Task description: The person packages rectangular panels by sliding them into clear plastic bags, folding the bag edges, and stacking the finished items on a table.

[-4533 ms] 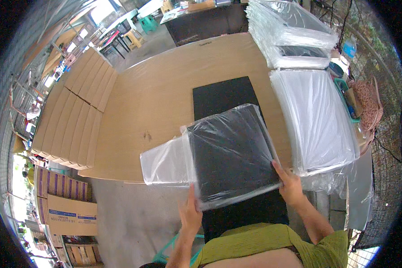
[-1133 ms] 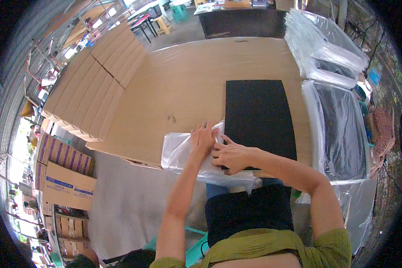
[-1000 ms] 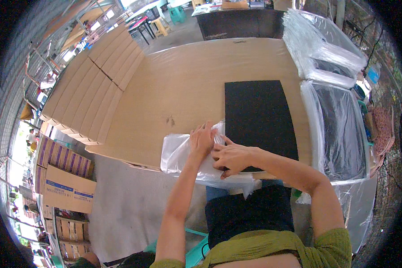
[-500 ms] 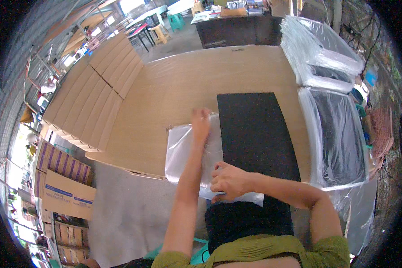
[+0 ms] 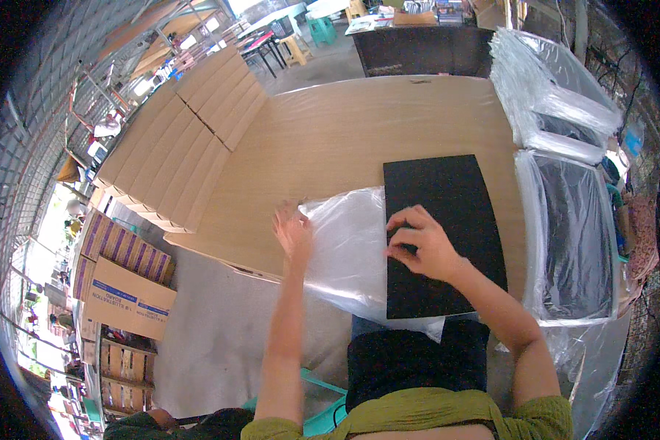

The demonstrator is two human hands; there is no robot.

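Observation:
A flat black board [image 5: 447, 183] lies on the brown tabletop in front of me. Clear plastic film [image 5: 348, 242] extends from its left edge, and a strip of plastic also sticks out below the board's near edge. My left hand [image 5: 293, 233] is at the film's far left corner, its slightly blurred fingers apart; whether they touch the film is hard to see. Over the board's left edge hovers my right hand [image 5: 422, 246], with fingers bent, thumb and fingertips apart, and no object visible between them.
Long cardboard pieces [image 5: 198, 139] are stacked along the table's left side. Plastic-wrapped black boards [image 5: 572, 235] and a pile of clear plastic packs [image 5: 550, 88] line the right. Cartons [image 5: 125, 301] and a wooden crate [image 5: 128, 367] stand at lower left. Beyond the table is a dark desk [image 5: 425, 51].
My left hand has moved left from the film's far edge to its left corner. My right hand has lifted from the film's near edge to the board's left edge. The view has shifted slightly.

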